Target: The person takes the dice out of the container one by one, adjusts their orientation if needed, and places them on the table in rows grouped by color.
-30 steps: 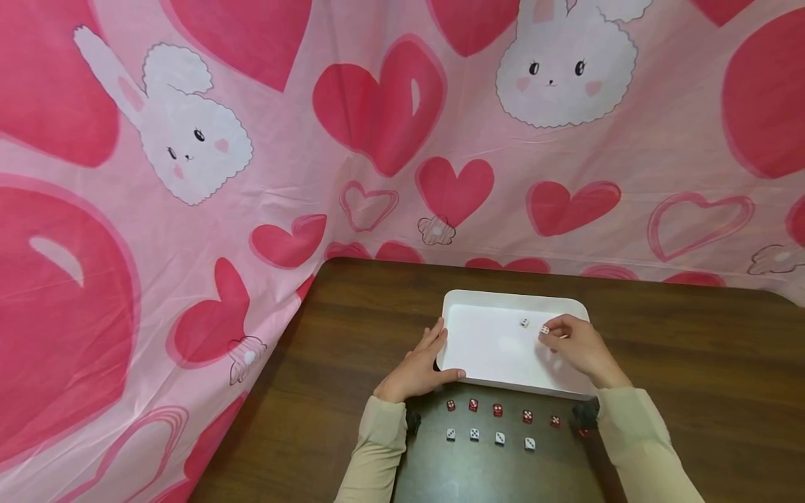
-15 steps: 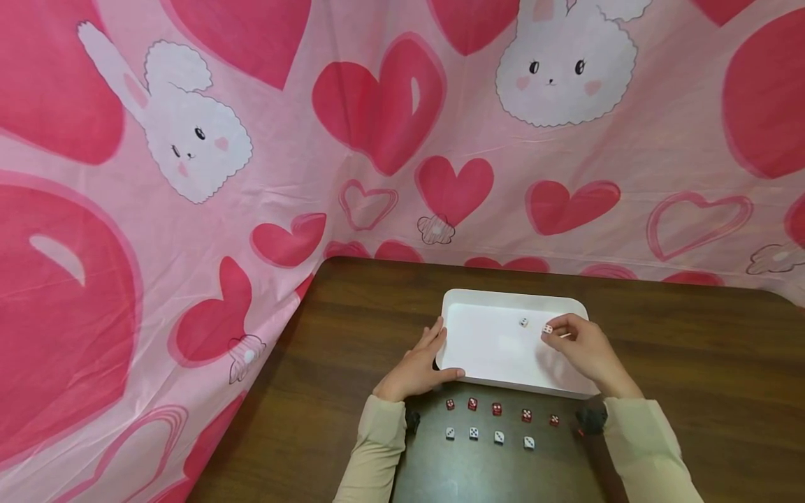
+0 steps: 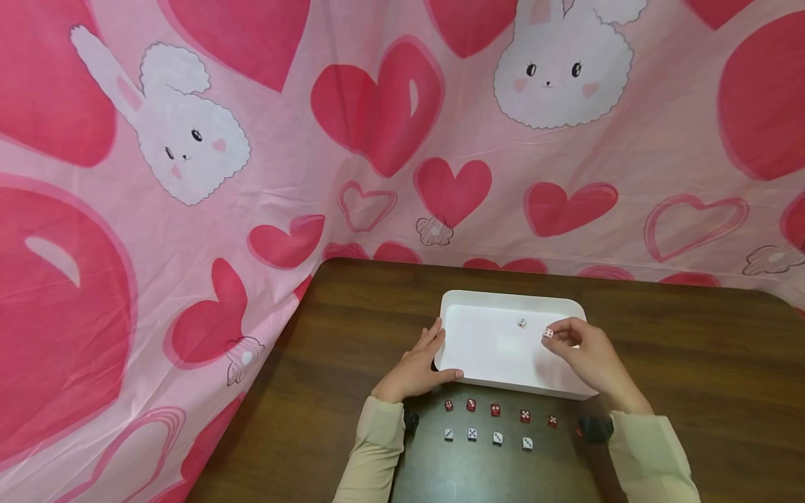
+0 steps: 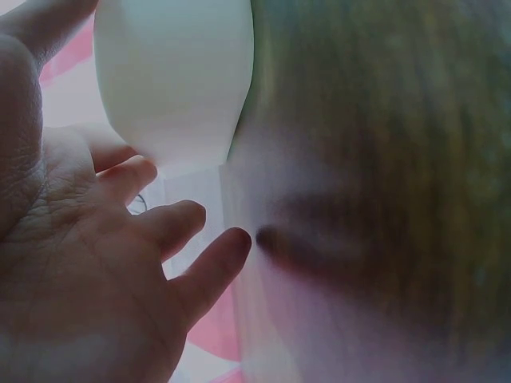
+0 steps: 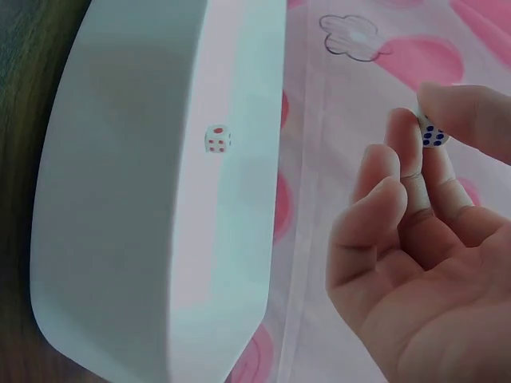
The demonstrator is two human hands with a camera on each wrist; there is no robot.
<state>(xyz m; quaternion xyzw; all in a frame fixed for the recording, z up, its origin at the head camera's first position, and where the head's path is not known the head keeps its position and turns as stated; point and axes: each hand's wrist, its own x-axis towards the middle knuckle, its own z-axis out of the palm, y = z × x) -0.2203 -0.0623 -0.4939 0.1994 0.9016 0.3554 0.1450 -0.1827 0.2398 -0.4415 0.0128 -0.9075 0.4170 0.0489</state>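
Observation:
Thumb and index finger of my right hand (image 3: 588,355) pinch a white die (image 3: 548,333) above the right part of a white tray (image 3: 512,300). Blue pips show on this die (image 5: 432,134) in the right wrist view. A second white die (image 3: 522,323) lies inside the tray near its back wall; red pips face the right wrist camera. At the tray's left end is my left hand (image 3: 416,369), fingers spread along the side and thumb at the front rim. The left wrist view shows that palm (image 4: 88,271) beside the tray's wall (image 4: 176,72).
In front of the tray, a row of several red dice (image 3: 495,410) lies on the dark wooden table (image 3: 352,328). Nearer to me is a row of several white dice (image 3: 497,439). A pink cloth (image 3: 377,140) with hearts and rabbits hangs behind and to the left.
My right hand has shifted slightly right and toward me, the die still pinched in it. The left hand stays at the tray, and the tray and dice rows keep their places.

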